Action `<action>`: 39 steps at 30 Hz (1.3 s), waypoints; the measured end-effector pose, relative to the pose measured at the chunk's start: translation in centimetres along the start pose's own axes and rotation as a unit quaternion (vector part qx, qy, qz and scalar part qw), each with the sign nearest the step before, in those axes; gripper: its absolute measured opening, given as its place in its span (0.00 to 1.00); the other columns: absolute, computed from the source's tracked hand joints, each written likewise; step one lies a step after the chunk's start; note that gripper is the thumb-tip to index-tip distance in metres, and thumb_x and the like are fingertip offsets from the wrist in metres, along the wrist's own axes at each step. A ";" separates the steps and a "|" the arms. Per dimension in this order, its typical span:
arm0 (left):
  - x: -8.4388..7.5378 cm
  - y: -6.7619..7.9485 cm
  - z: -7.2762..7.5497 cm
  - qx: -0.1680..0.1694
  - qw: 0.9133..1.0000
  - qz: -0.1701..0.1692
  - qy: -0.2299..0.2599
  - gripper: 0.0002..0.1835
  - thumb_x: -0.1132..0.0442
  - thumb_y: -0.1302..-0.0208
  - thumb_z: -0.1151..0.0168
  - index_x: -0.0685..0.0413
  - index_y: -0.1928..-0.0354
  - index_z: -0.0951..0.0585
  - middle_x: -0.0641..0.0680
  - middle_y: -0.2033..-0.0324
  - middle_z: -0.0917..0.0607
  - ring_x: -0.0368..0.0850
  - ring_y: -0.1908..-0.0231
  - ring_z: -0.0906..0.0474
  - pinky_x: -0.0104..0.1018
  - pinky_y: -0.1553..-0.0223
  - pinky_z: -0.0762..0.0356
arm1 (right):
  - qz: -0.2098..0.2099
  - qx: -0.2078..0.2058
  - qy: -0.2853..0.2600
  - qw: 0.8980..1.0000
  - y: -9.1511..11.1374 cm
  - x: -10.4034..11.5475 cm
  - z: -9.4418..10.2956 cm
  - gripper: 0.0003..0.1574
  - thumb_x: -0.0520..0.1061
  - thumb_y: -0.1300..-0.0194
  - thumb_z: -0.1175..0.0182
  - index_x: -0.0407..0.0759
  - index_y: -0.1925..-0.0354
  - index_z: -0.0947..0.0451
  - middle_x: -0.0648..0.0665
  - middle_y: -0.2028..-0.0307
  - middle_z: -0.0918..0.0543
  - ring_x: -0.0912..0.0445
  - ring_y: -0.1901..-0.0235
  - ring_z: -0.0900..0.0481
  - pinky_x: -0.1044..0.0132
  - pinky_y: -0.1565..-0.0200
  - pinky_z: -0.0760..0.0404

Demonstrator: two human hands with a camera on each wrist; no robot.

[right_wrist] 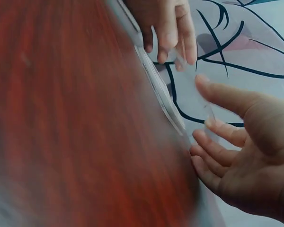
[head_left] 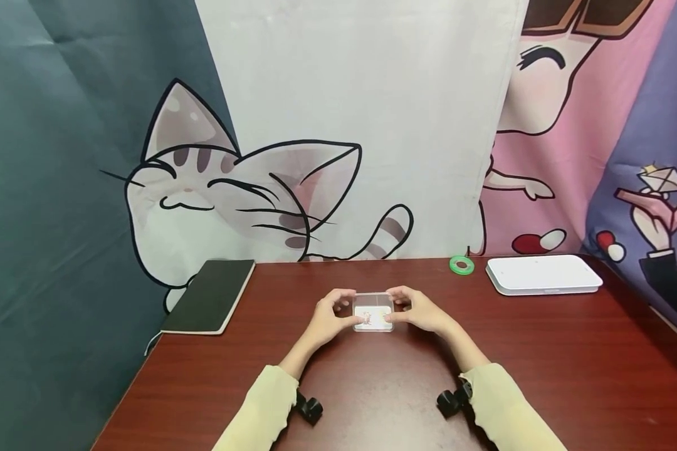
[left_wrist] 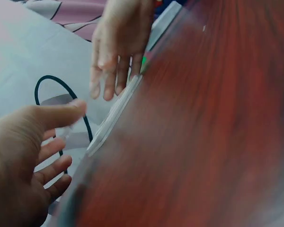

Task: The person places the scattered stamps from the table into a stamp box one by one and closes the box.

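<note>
At the middle of the table, both hands hold a small clear plastic cover (head_left: 373,299) by its opposite sides. In the head view it overlaps a flat white thing with small coloured prints (head_left: 374,321). The wrist views show that flat pale piece (left_wrist: 114,113) low on the table, with the hands above it. My left hand (head_left: 330,318) pinches the left side between thumb and fingers. On the other side my right hand (head_left: 423,311) does the same, its remaining fingers loosely bent. The see-through plastic (right_wrist: 210,116) shows only faintly beside the right fingers.
A black notebook (head_left: 210,297) lies at the back left. Near the back edge sits a green ring-shaped roll (head_left: 461,265), with a white flat box (head_left: 543,274) to its right. Behind the table hangs a cartoon-printed cloth (head_left: 372,94). Black wrist mounts (head_left: 310,410) stick out under both sleeves.
</note>
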State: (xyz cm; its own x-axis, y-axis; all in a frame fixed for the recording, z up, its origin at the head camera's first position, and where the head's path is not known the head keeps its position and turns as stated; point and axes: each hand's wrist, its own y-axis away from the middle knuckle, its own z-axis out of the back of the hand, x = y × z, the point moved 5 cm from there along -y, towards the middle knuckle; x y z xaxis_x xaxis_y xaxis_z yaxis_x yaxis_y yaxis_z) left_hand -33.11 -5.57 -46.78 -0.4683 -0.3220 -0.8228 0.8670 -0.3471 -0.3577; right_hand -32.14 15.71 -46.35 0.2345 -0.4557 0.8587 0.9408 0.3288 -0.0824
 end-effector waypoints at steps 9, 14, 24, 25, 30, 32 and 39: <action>0.3 0.6 -0.2 0.017 1.000 -0.006 -0.021 0.31 0.65 0.54 0.23 0.61 0.45 0.21 0.57 0.53 0.16 0.53 0.56 0.22 0.35 0.53 0.25 | 0.013 -0.018 0.033 0.999 0.5 -0.6 -0.6 0.34 0.44 0.49 0.26 0.32 0.45 0.25 0.35 0.51 0.20 0.47 0.50 0.25 0.58 0.48 0.25; 0.3 1.0 -0.1 0.025 0.999 -0.006 -0.023 0.31 0.65 0.54 0.22 0.60 0.45 0.20 0.56 0.53 0.16 0.53 0.56 0.22 0.39 0.51 0.25 | 0.028 -0.021 0.046 0.998 0.6 -0.7 -0.8 0.32 0.44 0.50 0.25 0.33 0.48 0.23 0.35 0.50 0.22 0.47 0.50 0.26 0.63 0.49 0.26; 0.5 1.2 -0.3 0.021 0.999 -0.002 -0.024 0.29 0.64 0.57 0.20 0.54 0.49 0.18 0.53 0.54 0.16 0.50 0.56 0.22 0.36 0.51 0.25 | 0.029 0.004 0.034 0.999 0.7 -1.0 -0.6 0.33 0.45 0.49 0.26 0.34 0.46 0.23 0.34 0.45 0.23 0.45 0.46 0.27 0.59 0.47 0.28; 0.5 1.2 -0.3 0.020 1.000 0.000 -0.023 0.29 0.64 0.58 0.20 0.54 0.49 0.18 0.53 0.54 0.16 0.50 0.56 0.22 0.36 0.51 0.25 | 0.030 0.008 0.037 0.999 0.7 -1.0 -0.6 0.34 0.45 0.49 0.26 0.34 0.45 0.24 0.34 0.45 0.24 0.44 0.45 0.27 0.58 0.46 0.28; 0.5 1.2 -0.3 0.024 0.999 -0.001 -0.039 0.30 0.62 0.57 0.20 0.57 0.48 0.19 0.54 0.53 0.16 0.51 0.55 0.22 0.38 0.50 0.25 | 0.036 0.020 0.057 0.998 0.6 -1.0 -0.5 0.38 0.45 0.50 0.25 0.32 0.44 0.25 0.32 0.41 0.26 0.39 0.40 0.30 0.50 0.42 0.29; 0.5 1.2 -0.4 0.031 0.998 0.002 -0.054 0.32 0.61 0.57 0.20 0.58 0.46 0.20 0.54 0.53 0.16 0.50 0.55 0.22 0.38 0.49 0.25 | 0.037 0.021 0.061 0.997 0.7 -1.1 -0.5 0.38 0.46 0.51 0.24 0.32 0.44 0.25 0.32 0.40 0.26 0.38 0.38 0.30 0.48 0.41 0.29; 0.7 1.2 -0.5 0.050 0.993 0.004 -0.103 0.34 0.58 0.55 0.21 0.58 0.43 0.20 0.53 0.54 0.16 0.47 0.54 0.23 0.36 0.49 0.27 | 0.036 0.017 0.068 0.997 0.7 -1.2 -0.7 0.38 0.47 0.52 0.24 0.32 0.45 0.24 0.33 0.40 0.26 0.38 0.38 0.30 0.45 0.40 0.29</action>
State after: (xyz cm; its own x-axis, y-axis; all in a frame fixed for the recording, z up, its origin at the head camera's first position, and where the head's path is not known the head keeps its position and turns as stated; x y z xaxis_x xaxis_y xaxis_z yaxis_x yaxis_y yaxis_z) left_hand -32.31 -5.76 -47.97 -0.4950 -0.4943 -0.7146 0.8546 -0.4256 -0.2976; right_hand -31.63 15.89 -47.85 0.3348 -0.5374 0.7740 0.9119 0.3918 -0.1224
